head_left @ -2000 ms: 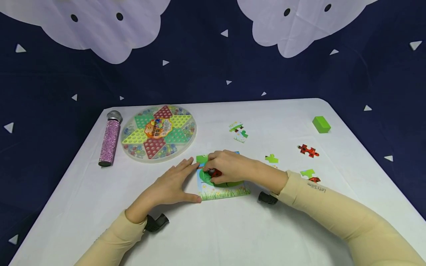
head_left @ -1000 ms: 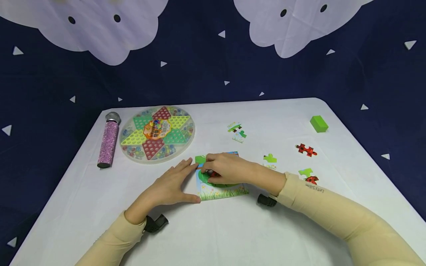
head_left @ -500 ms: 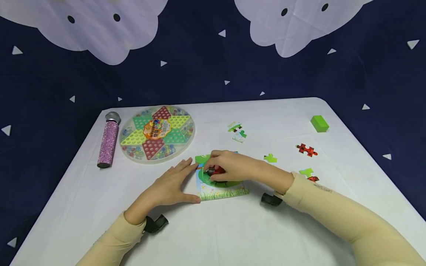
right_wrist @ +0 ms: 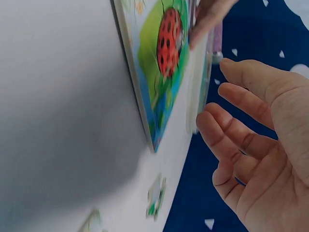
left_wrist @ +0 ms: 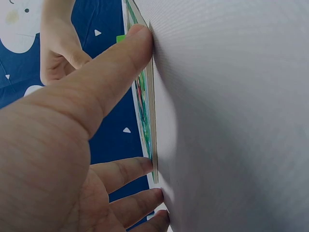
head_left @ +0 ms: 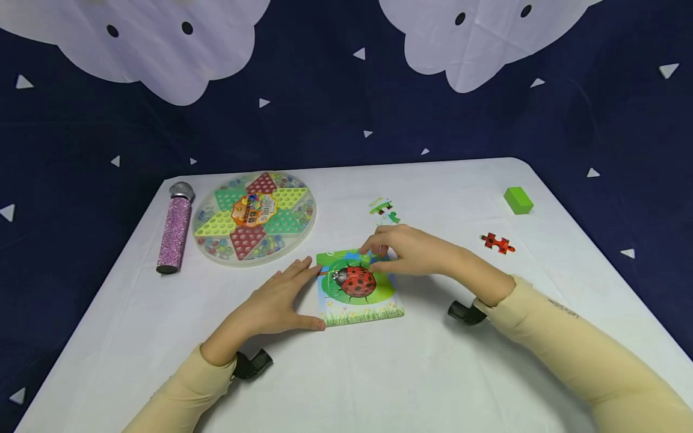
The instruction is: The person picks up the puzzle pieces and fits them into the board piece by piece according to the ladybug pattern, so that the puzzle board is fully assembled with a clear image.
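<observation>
A flat square puzzle board with a red spotted ladybug on a green leaf lies near the table's middle. My left hand rests along its left side. In the left wrist view the thumb presses against the board's edge, and the index fingertip is at another corner. Over the board's far right corner my right hand hovers with fingers loosely bent. The right wrist view shows nothing in that right hand; the ladybug picture lies beyond its fingertips.
A red puzzle piece lies to the right, several green and white pieces behind the board. A green block, a round Chinese checkers set and a glittery pink microphone stand farther out. My right forearm hides part of the table.
My right hand has lifted off the ladybug and moved right and away, uncovering the picture. Its forearm now covers the green pieces seen earlier at right. The left hand stays put.
</observation>
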{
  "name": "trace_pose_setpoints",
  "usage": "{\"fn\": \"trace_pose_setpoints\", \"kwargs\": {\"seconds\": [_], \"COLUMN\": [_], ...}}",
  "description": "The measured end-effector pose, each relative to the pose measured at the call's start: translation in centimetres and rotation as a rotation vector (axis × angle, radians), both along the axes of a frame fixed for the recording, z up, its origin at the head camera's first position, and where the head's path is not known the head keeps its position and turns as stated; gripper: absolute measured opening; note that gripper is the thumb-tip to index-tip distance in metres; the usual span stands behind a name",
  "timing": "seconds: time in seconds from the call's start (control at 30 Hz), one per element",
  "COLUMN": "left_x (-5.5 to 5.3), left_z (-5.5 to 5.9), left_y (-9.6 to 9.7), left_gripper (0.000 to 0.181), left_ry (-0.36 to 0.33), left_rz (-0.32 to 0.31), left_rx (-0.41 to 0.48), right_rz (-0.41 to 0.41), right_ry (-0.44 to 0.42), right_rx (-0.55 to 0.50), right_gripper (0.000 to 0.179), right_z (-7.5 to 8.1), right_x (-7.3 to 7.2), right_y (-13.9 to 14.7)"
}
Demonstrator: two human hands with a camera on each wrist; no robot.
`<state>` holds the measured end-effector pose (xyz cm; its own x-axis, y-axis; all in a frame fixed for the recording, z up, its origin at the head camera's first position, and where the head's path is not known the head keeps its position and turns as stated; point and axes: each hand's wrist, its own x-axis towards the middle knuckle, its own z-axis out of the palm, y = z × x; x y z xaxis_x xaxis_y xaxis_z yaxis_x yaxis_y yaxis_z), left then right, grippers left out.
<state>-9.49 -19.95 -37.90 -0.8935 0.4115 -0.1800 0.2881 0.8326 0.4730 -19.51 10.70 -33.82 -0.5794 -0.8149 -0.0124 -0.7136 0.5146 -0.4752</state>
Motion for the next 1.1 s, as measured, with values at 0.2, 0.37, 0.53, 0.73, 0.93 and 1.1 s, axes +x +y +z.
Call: {"fn": "trace_pose_setpoints", "kwargs": {"seconds": [0.2,0.37,0.53,0.73,0.93,1.1], "left_x": [0.0,-0.1,0.0,0.0,0.0,0.0], "left_z": [0.0,0.0,0.2,0.3,0.1,0.0], "left_y": [0.0,0.1,0.2,0.1,0.0,0.0], "left_gripper": [0.114,0.114,0.114,0.114,0.114,0.114], "left_ry": [0.0,-0.001,-0.009,-0.013,-0.005,-0.004], "left_rz": [0.003,0.002,0.004,0.002,-0.002,-0.004], "left_rx": [0.001,0.003,0.003,0.008,0.003,0.005], "right_rz": [-0.062,-0.13,-0.194,-0.259,-0.309,-0.34], "right_ry": [-0.014,-0.003,-0.012,-0.022,-0.005,0.007], "right_rx": [-0.011,-0.003,0.002,-0.004,0.003,0.018], "right_gripper": [0.035,0.033,0.034,0.038,0.043,0.043], "right_z": [0.8,1.2,1.4,1.6,1.7,1.7], "right_x": [-0.7,-1.0,-1.0,-0.6,-0.2,-0.2], "right_y": [2.7,5.1,7.4,9.9,12.2,13.8]}}
